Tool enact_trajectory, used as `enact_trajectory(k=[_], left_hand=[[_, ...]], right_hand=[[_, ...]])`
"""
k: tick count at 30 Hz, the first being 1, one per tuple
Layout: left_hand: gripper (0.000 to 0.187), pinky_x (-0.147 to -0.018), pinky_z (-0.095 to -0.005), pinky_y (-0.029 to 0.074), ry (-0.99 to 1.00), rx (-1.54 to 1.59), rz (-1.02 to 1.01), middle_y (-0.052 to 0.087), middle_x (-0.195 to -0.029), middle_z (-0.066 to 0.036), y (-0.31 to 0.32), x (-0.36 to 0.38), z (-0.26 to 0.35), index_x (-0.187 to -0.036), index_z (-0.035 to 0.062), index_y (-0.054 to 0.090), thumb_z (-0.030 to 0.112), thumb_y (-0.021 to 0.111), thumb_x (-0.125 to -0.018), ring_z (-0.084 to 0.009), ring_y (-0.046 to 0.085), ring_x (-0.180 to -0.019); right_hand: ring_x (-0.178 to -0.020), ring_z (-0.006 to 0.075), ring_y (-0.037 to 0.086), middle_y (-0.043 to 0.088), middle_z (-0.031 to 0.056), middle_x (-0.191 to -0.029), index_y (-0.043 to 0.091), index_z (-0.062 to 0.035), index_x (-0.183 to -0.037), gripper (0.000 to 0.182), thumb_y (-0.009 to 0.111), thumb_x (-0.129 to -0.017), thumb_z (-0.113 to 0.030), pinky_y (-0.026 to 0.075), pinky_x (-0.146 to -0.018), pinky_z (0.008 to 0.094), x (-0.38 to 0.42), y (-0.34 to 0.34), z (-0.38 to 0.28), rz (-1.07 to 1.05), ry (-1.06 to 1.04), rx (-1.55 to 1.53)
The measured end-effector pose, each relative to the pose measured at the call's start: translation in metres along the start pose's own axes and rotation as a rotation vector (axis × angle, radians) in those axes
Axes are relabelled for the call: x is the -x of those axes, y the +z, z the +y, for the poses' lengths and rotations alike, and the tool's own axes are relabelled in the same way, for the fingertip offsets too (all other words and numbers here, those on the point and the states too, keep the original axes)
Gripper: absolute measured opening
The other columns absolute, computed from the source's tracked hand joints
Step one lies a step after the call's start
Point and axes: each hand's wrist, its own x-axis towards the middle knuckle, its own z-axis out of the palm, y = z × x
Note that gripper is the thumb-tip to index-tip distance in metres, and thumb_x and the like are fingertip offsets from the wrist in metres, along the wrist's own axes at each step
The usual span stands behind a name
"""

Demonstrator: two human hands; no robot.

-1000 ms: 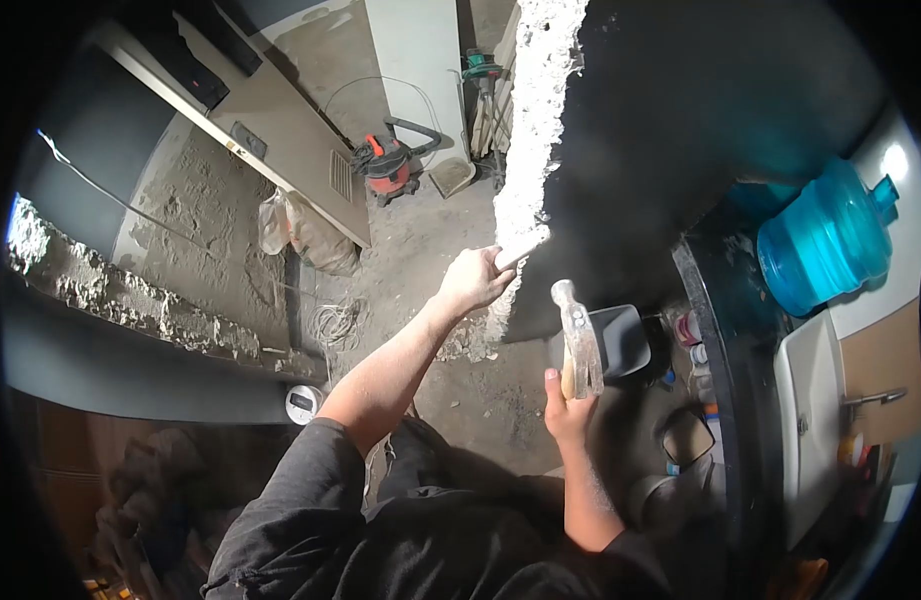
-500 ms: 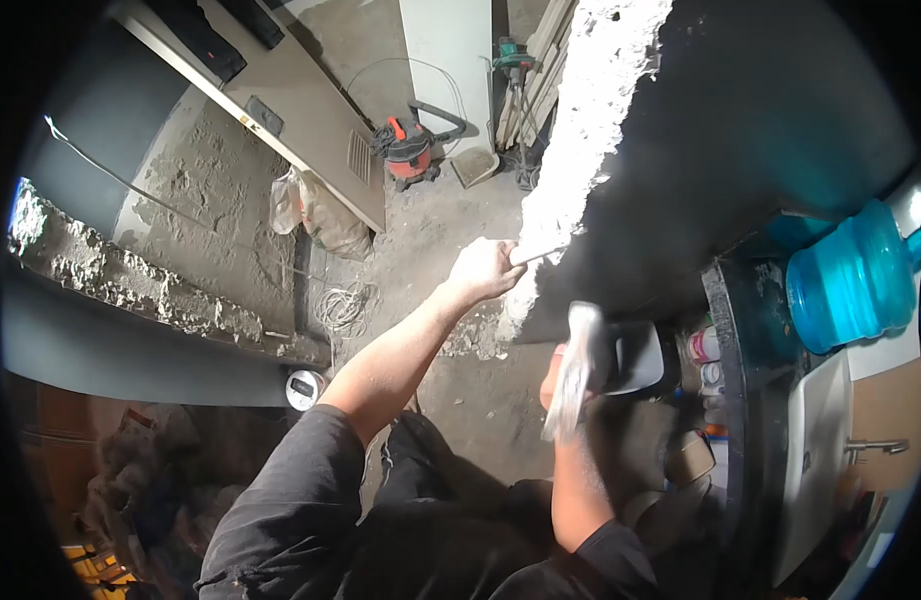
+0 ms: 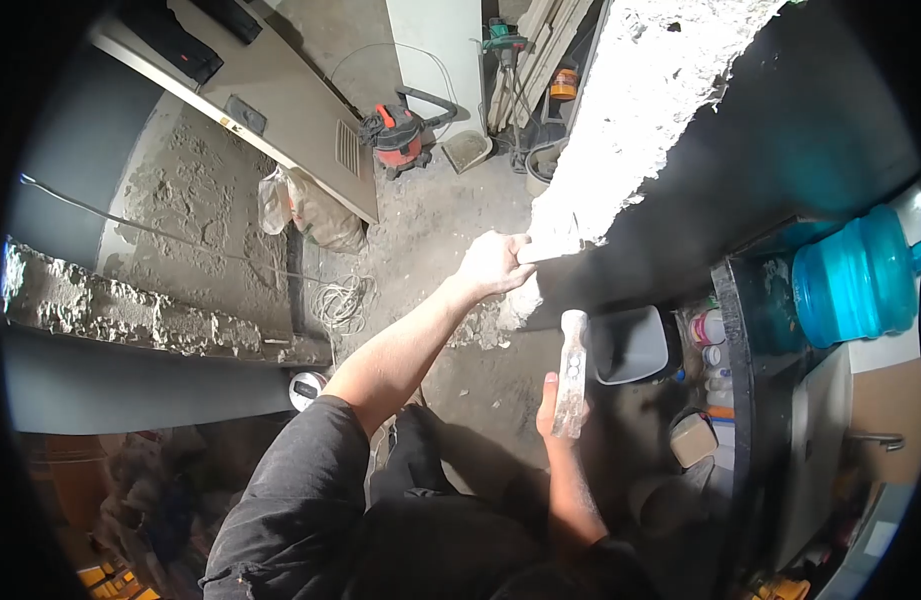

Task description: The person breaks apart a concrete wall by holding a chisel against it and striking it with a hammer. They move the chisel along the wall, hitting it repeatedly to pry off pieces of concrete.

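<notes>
My left hand point(image 3: 495, 265) is closed around a pale, dusty flat tool point(image 3: 552, 247), whose far end lies against the rough, brightly lit broken edge of the wall point(image 3: 630, 130). Lower and to the right, my right hand point(image 3: 554, 408) grips a dust-covered hammer-like tool point(image 3: 572, 370), held upright and apart from the wall. Glare washes out much of the wall edge, and the fingers behind the right-hand tool are partly hidden.
A red and black vacuum point(image 3: 398, 140), a dustpan point(image 3: 467, 150) and coiled cable point(image 3: 340, 303) lie on the floor. At right are a grey bin point(image 3: 630, 345), a blue water bottle point(image 3: 855, 278) and a sink point(image 3: 815, 450). A door point(image 3: 280, 110) stands at upper left.
The view has shifted, and the wall edge looks larger. My right hand's tool, blurred before, is now sharp and slightly lower. My left hand still holds its tool at the wall edge.
</notes>
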Motion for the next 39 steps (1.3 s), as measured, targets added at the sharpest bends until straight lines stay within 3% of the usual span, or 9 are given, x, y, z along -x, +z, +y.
enact_trajectory(k=[2, 5, 8, 9, 13, 16, 18, 31, 39], left_hand=[[0.020, -0.059, -0.0386, 0.051, 0.003, 0.004, -0.021, 0.062, -0.066, -0.016, -0.005, -0.002, 0.000, -0.074, 0.0060, 0.060, 0.024, 0.065, -0.080, -0.0343, 0.064, -0.062], [0.020, -0.059, -0.0383, 0.051, 0.016, 0.022, -0.038, 0.062, -0.066, -0.017, -0.008, -0.002, 0.004, -0.074, 0.0056, 0.061, 0.024, 0.065, -0.080, -0.0345, 0.064, -0.062], [0.018, -0.060, -0.0383, 0.051, 0.005, 0.040, -0.053, 0.062, -0.066, -0.017, -0.012, -0.002, 0.006, -0.075, 0.0051, 0.062, 0.022, 0.064, -0.081, -0.0350, 0.065, -0.063], [0.017, -0.060, -0.0384, 0.051, -0.018, 0.048, -0.070, 0.062, -0.066, -0.017, -0.013, -0.004, 0.007, -0.076, 0.0048, 0.063, 0.021, 0.063, -0.081, -0.0354, 0.065, -0.064], [0.020, -0.062, -0.0387, 0.052, -0.109, -0.055, -0.104, 0.063, -0.067, -0.020, -0.013, -0.015, 0.000, -0.079, 0.0025, 0.064, 0.023, 0.063, -0.078, -0.0360, 0.066, -0.065], [0.021, -0.062, -0.0386, 0.052, -0.017, 0.007, -0.045, 0.063, -0.067, -0.020, -0.015, -0.016, -0.006, -0.079, 0.0023, 0.064, 0.023, 0.063, -0.077, -0.0359, 0.066, -0.065], [0.019, -0.062, -0.0385, 0.052, -0.053, -0.004, -0.078, 0.063, -0.067, -0.019, -0.011, -0.011, -0.013, -0.079, 0.0028, 0.064, 0.021, 0.064, -0.077, -0.0358, 0.065, -0.065], [0.017, -0.060, -0.0388, 0.051, 0.000, 0.104, -0.101, 0.062, -0.069, -0.019, -0.014, 0.010, 0.045, -0.078, 0.0035, 0.063, 0.021, 0.062, -0.080, -0.0373, 0.064, -0.065], [0.017, -0.061, -0.0384, 0.051, -0.051, 0.108, -0.150, 0.062, -0.070, -0.021, -0.017, 0.010, 0.051, -0.078, 0.0017, 0.063, 0.017, 0.057, -0.079, -0.0370, 0.063, -0.063]], right_hand=[[-0.058, 0.0165, 0.057, 0.059, 0.0070, -0.067, 0.058, -0.0008, -0.078, 0.012, 0.060, -0.089, -0.006, 0.047, -0.054, 0.0298, -0.007, -0.002, -0.013, -0.038, -0.010, 0.073], [-0.054, 0.0266, 0.057, 0.056, 0.0121, -0.064, 0.053, -0.0038, -0.076, 0.013, 0.064, -0.084, -0.004, 0.046, -0.050, 0.0328, -0.032, 0.009, -0.032, 0.208, -0.480, 0.026], [-0.053, 0.0258, 0.056, 0.054, 0.0110, -0.063, 0.053, -0.0045, -0.075, 0.014, 0.064, -0.082, -0.002, 0.044, -0.048, 0.0337, -0.050, 0.009, -0.024, 0.114, -0.461, 0.192], [-0.053, 0.0270, 0.054, 0.053, 0.0111, -0.063, 0.054, -0.0044, -0.077, 0.010, 0.063, -0.081, -0.001, 0.044, -0.048, 0.0335, -0.038, 0.025, 0.053, -0.057, -0.110, 0.070], [-0.069, 0.0429, 0.063, 0.063, 0.0201, -0.072, 0.061, -0.0004, -0.085, 0.017, 0.069, -0.082, -0.015, 0.047, -0.057, 0.0487, -0.070, 0.028, 0.015, 0.026, -0.115, 0.322], [-0.056, 0.0353, 0.059, 0.058, 0.0156, -0.064, 0.058, 0.0008, -0.082, 0.014, 0.065, -0.087, -0.011, 0.047, -0.052, 0.0426, -0.069, 0.018, -0.020, 0.102, -0.410, -0.038], [-0.049, 0.0290, 0.053, 0.050, 0.0104, -0.058, 0.049, -0.0048, -0.073, 0.019, 0.065, -0.083, -0.004, 0.044, -0.049, 0.0401, -0.055, 0.025, -0.019, 0.184, -0.510, 0.093], [-0.054, 0.0336, 0.057, 0.053, 0.0128, -0.060, 0.052, -0.0033, -0.066, 0.022, 0.064, -0.084, -0.007, 0.042, -0.049, 0.0402, -0.020, -0.010, -0.031, 0.022, -0.222, -0.085], [-0.046, 0.0331, 0.048, 0.044, 0.0110, -0.054, 0.048, -0.0054, -0.070, 0.018, 0.061, -0.082, -0.004, 0.038, -0.044, 0.0419, -0.061, -0.025, -0.059, 0.205, -0.644, 0.185]])
